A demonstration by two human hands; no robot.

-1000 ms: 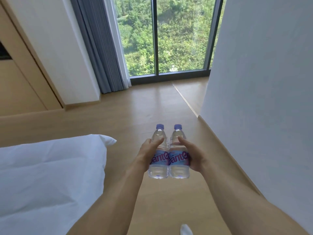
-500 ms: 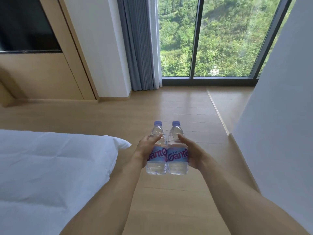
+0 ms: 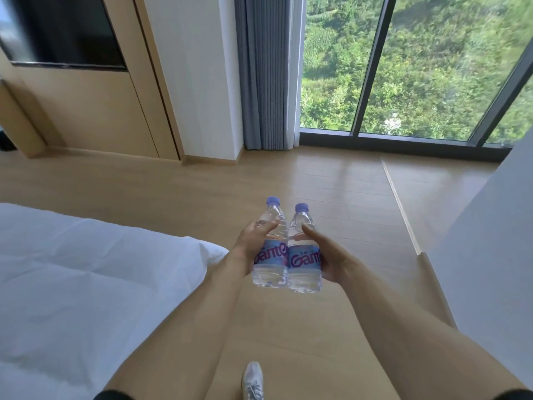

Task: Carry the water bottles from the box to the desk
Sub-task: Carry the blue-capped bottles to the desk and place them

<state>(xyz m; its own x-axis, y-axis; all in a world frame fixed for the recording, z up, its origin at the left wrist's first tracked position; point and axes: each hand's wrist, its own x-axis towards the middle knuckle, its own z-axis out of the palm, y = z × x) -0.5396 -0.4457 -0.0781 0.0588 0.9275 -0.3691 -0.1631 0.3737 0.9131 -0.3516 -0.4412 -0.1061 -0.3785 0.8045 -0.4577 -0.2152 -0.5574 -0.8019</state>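
Bottles, two in number, are carried upright in mid-air over the wooden floor, one per hand, well out in front of the body. Nearest in view, a white shoe is planted on the floor at the bottom edge. The left hand curls around the left bottle, thumb across its clear shoulder. The right hand curls around the right bottle in the same manner. The two labels touch side by side; the caps stand slightly apart.

Risk points, judged from this position:
- Each grip sits at label height on smooth plastic. A loosened hand could let a bottle slide down and drop.
- The bottles press against each other. A knock between them could twist one out of its hand.
- The white bed corner lies just left of the walking line, and the white wall stands close on the right. A leg or elbow could catch either one.

Neither box nor desk is in view. Farther off stand a wood cabinet, a grey curtain and a window.
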